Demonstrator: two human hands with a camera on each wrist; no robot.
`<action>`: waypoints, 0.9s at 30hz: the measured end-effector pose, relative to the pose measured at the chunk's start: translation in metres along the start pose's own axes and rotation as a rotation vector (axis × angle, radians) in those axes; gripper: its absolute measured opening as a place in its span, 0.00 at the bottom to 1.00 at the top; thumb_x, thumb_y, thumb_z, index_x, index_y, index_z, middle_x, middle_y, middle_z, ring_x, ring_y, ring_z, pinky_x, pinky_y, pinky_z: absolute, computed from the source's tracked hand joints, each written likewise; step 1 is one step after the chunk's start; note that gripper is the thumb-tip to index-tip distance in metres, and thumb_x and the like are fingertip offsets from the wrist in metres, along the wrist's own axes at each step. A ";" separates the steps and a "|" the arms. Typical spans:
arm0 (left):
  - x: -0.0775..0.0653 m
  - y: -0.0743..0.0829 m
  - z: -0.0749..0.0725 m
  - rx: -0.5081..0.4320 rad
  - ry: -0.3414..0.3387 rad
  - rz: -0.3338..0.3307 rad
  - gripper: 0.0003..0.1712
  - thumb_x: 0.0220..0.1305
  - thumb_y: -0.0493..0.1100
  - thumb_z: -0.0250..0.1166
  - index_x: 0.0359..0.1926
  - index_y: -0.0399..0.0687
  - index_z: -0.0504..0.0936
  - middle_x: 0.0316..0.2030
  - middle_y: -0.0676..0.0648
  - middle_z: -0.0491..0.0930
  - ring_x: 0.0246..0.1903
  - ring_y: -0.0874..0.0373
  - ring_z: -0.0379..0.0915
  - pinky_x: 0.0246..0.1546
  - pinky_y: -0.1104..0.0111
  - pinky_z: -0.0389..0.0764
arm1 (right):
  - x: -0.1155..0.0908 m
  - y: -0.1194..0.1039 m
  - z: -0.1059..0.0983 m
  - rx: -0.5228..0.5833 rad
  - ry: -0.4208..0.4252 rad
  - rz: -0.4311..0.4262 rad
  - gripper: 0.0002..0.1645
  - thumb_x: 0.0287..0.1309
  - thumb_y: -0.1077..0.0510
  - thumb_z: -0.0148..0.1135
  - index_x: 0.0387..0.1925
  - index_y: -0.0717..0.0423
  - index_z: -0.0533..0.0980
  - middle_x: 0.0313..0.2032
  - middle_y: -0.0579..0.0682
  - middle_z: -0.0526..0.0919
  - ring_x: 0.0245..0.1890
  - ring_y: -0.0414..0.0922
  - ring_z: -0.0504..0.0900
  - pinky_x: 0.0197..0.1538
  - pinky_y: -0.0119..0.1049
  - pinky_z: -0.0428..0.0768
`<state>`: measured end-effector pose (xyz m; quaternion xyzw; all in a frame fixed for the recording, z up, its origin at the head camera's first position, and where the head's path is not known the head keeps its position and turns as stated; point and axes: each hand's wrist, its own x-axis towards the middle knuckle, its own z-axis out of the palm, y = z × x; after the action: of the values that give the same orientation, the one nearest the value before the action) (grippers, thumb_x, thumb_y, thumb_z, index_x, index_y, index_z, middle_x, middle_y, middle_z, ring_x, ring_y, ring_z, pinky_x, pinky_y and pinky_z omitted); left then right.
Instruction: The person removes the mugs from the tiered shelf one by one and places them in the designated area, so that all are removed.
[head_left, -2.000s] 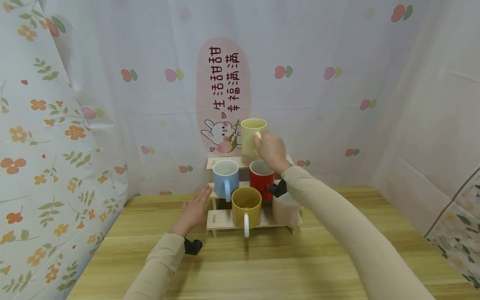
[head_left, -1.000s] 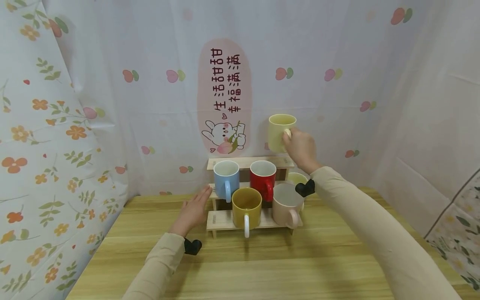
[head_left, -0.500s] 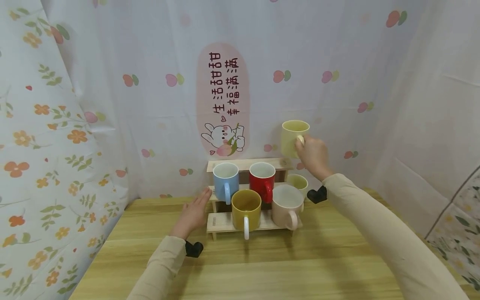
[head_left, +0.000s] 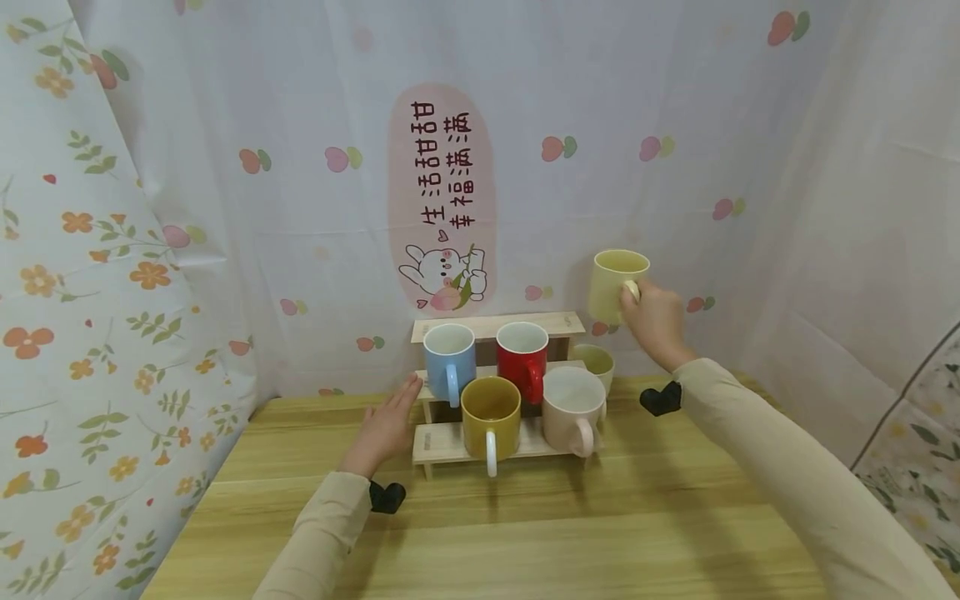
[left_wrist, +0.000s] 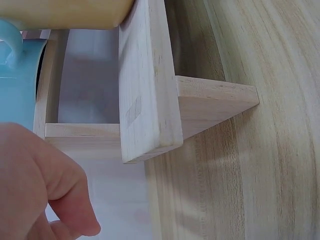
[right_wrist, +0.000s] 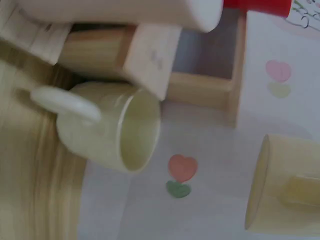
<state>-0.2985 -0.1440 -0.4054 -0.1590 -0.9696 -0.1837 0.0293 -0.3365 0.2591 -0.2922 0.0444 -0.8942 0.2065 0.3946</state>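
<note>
My right hand (head_left: pixel 658 321) grips the handle of a pale yellow mug (head_left: pixel 609 290), upright in the air to the right of a three-step wooden rack (head_left: pixel 438 444). In the right wrist view this mug (right_wrist: pixel 287 170) shows at the right edge, the hand itself out of sight. My left hand (head_left: pixel 384 425) lies at the rack's left side, fingers extended toward the middle step beside a light blue mug (head_left: pixel 467 360). Next to that stands a red mug (head_left: pixel 512 367). A mustard mug (head_left: pixel 474 423) with a white handle and a pale pink mug (head_left: pixel 557 417) occupy the lowest step.
Another pale yellow mug (head_left: pixel 599 364) stands on the table at the rack's right side, partly behind the pale pink one. The rack's top step (head_left: pixel 487 327) bears no mug. A printed cloth (head_left: pixel 300 225) hangs close behind, and more patterned cloth (head_left: pixel 97 333) hangs at the left.
My right hand has carried the pale yellow mug from above the rack's top step rightward, past the rack's right end, and recently a little lower. The left hand has stayed in place.
</note>
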 end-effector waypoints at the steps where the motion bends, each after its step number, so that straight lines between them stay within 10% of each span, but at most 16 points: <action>1: 0.000 0.000 0.000 0.001 0.002 0.001 0.41 0.61 0.28 0.52 0.74 0.47 0.52 0.75 0.46 0.47 0.68 0.35 0.54 0.61 0.31 0.52 | -0.001 0.003 0.000 -0.001 -0.003 0.003 0.21 0.64 0.58 0.49 0.14 0.60 0.66 0.13 0.56 0.71 0.13 0.49 0.67 0.17 0.34 0.60; 27: -0.002 0.002 -0.003 -0.008 -0.001 -0.007 0.38 0.65 0.30 0.52 0.74 0.47 0.51 0.75 0.45 0.47 0.68 0.33 0.53 0.62 0.32 0.50 | -0.055 0.067 0.016 -0.064 -0.107 0.069 0.23 0.68 0.55 0.48 0.16 0.57 0.62 0.13 0.53 0.70 0.13 0.48 0.66 0.19 0.36 0.59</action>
<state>-0.2959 -0.1441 -0.4023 -0.1556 -0.9695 -0.1875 0.0275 -0.3261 0.3088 -0.3638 0.0119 -0.9211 0.1887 0.3403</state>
